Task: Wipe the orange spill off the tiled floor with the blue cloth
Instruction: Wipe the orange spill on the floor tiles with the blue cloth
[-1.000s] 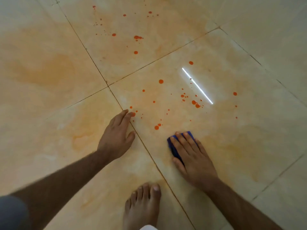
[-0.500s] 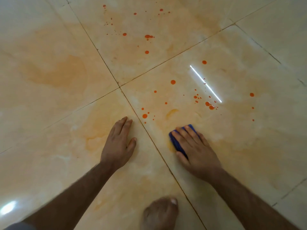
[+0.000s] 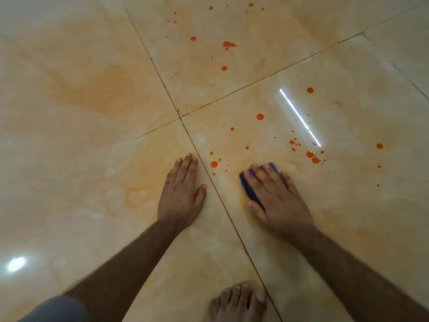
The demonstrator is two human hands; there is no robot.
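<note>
We press the blue cloth [image 3: 249,190] flat under our right hand [image 3: 277,201], fingers extended, spreading pressure over the orange spill [image 3: 260,116]. Our left hand [image 3: 180,194] rests open-palmed on the tiled floor [image 3: 92,159], holding nothing, probably bracing our weight.

Both forearms reach forward and down from the lower edge of the view, bare to the wrist. The left hand [image 3: 181,194] lies flat, palm down, fingers straight and close together, thumb spread out to its right. The right hand [image 3: 276,201] is also palm down, fingers extended and slightly fanned, pressing on a blue cloth [image 3: 247,189] beneath them. A bare foot [image 3: 239,303] shows between the arms.
</note>
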